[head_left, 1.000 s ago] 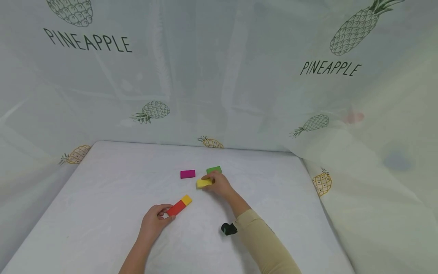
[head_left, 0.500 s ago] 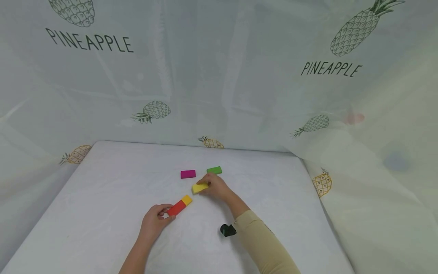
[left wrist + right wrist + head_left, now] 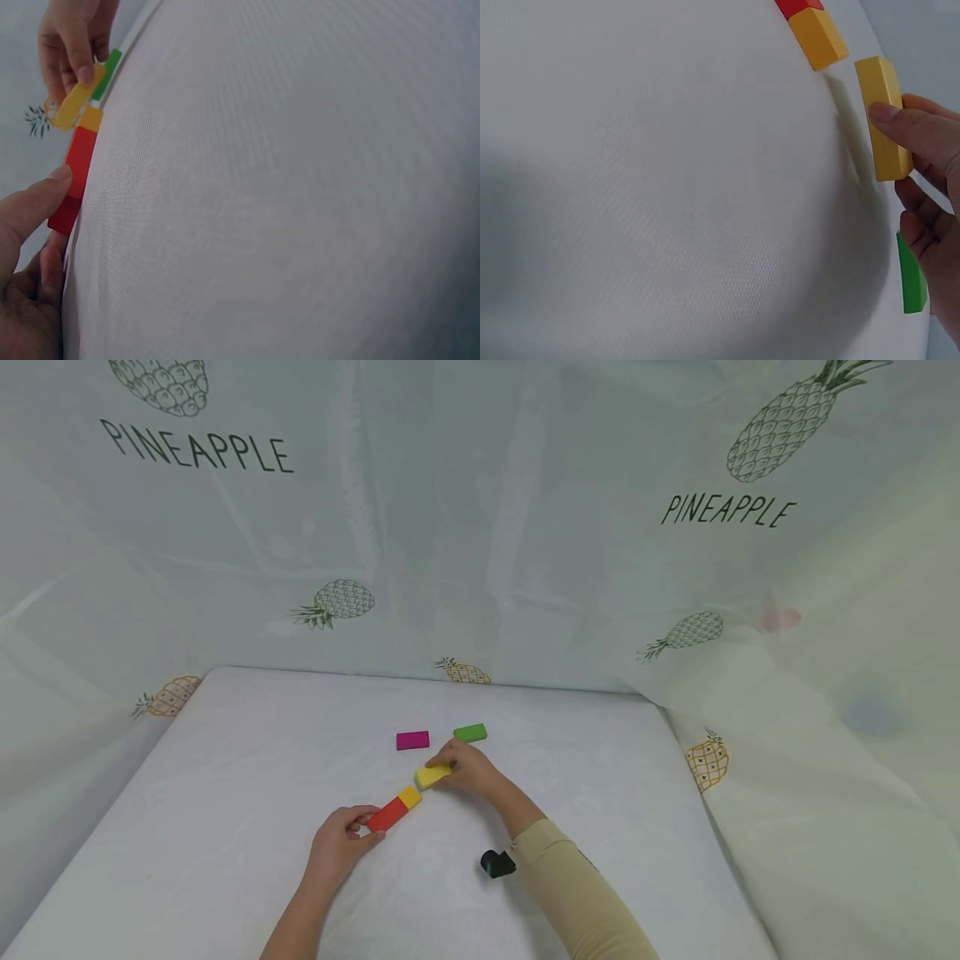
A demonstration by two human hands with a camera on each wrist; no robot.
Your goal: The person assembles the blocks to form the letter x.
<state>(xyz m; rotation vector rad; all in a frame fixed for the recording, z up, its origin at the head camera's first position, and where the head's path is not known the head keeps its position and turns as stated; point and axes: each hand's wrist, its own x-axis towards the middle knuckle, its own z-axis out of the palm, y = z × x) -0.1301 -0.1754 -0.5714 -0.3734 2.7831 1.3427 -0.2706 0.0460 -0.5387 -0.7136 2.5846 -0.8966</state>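
In the head view my left hand (image 3: 336,850) holds the near end of a red block (image 3: 387,816) on the white table. A short orange block (image 3: 409,797) stands end to end with the red one, on its far right end. My right hand (image 3: 476,774) pinches a yellow block (image 3: 431,777) between thumb and fingers. From the right wrist view, this yellow block (image 3: 883,127) is tilted, with a shadow below it and a small gap from the orange block (image 3: 817,39). The left thumb presses the red block (image 3: 79,169) in the left wrist view.
Behind the hands lie a magenta block (image 3: 412,741) and a green block (image 3: 470,732), apart from each other. A dark object (image 3: 497,863) sits by the right sleeve (image 3: 573,893). A pineapple-printed curtain (image 3: 465,527) hangs beyond the table's far edge.
My right hand has carried the yellow block left and nearer, from in front of the green block to close by the orange one. The left hand and the red block have stayed put.
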